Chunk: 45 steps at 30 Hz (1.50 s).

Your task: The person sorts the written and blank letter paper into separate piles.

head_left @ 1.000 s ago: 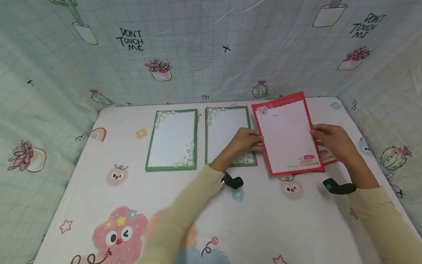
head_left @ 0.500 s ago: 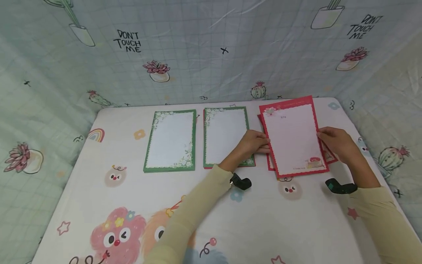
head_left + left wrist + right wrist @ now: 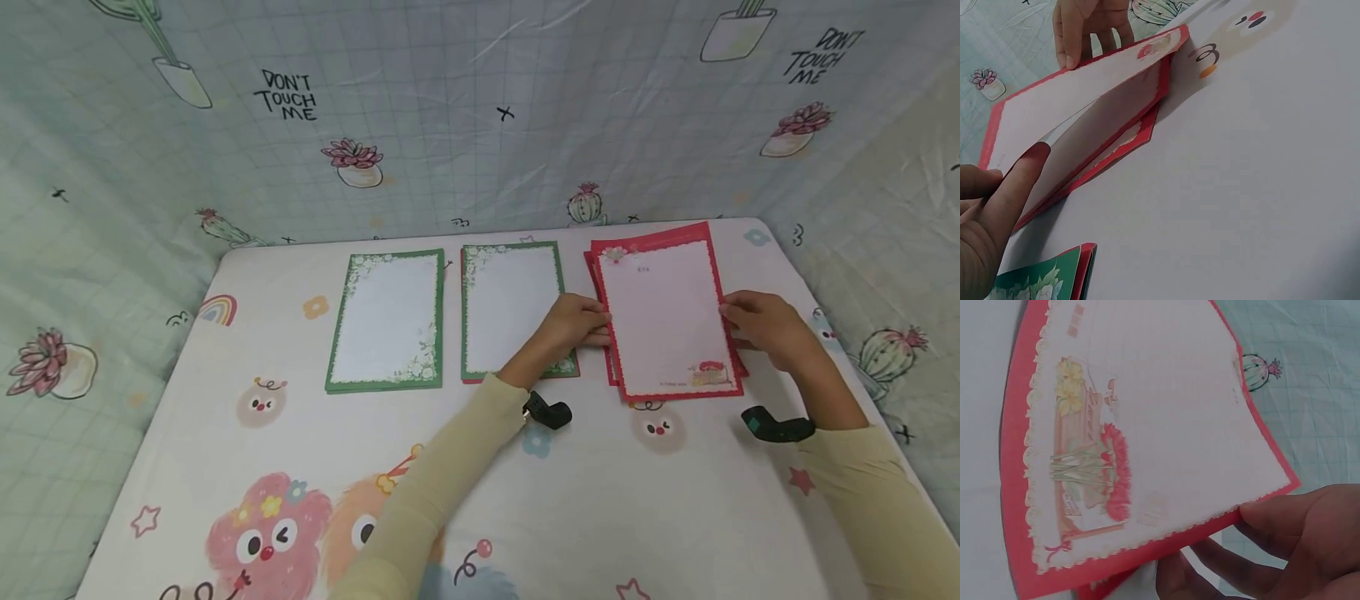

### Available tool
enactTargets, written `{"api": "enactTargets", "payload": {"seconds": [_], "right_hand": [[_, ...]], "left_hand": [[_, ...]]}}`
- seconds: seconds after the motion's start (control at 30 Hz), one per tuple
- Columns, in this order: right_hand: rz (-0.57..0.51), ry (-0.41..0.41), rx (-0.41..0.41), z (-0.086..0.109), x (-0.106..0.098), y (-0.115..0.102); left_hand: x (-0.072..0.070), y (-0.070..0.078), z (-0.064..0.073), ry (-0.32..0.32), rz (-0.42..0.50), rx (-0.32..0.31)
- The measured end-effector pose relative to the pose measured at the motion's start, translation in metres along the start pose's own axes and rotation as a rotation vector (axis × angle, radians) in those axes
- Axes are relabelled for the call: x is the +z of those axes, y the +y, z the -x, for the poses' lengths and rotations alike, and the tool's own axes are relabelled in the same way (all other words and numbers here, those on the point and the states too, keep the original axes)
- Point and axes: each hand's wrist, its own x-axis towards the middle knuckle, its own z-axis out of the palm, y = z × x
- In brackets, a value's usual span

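A red-bordered sheet of decorated paper is held slightly raised at the right of the table. My left hand pinches its left edge, with the index finger beneath the paper in the left wrist view. At the opposite edge my right hand pinches it between thumb and fingers. The sheet bows a little, and a flower drawing shows on its corner in the right wrist view. More red-bordered sheets lie underneath, askew and mostly covered. Beside my left hand is a green-bordered stack with red edges below it.
Another green-bordered stack lies further left. A white patterned tablecloth covers the table, and a grid-patterned curtain hangs behind and at both sides.
Both hands have shifted the red-bordered sheet slightly right since one second ago, then lowered it a little. The red sheets beneath now show at its left side. The green-bordered stacks have stayed put.
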Motion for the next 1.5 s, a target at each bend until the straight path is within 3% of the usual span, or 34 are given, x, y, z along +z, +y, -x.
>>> {"api": "enactTargets", "payload": {"seconds": [0.3, 0.47, 0.73, 1.0, 1.33, 1.5], "right_hand": [[0.030, -0.052, 0.002, 0.004, -0.001, -0.001], [0.037, 0.000, -0.023, 0.004, -0.001, -0.003], [-0.010, 0.100, -0.019, 0.002, 0.001, -0.003], [-0.009, 0.162, -0.023, -0.001, 0.001, -0.002], [-0.016, 0.186, -0.020, -0.007, 0.002, -0.003], [-0.006, 0.168, -0.001, -0.010, 0.003, -0.003]], "left_hand": [[-0.004, 0.002, 0.001, 0.022, -0.016, 0.013], [-0.006, 0.004, -0.001, 0.045, -0.047, 0.017], [-0.006, 0.007, -0.003, 0.052, -0.010, 0.028], [-0.009, 0.008, -0.005, 0.102, -0.031, 0.090], [-0.011, 0.010, -0.008, 0.217, -0.138, 0.114], [-0.011, 0.011, -0.011, 0.245, -0.149, 0.146]]}}
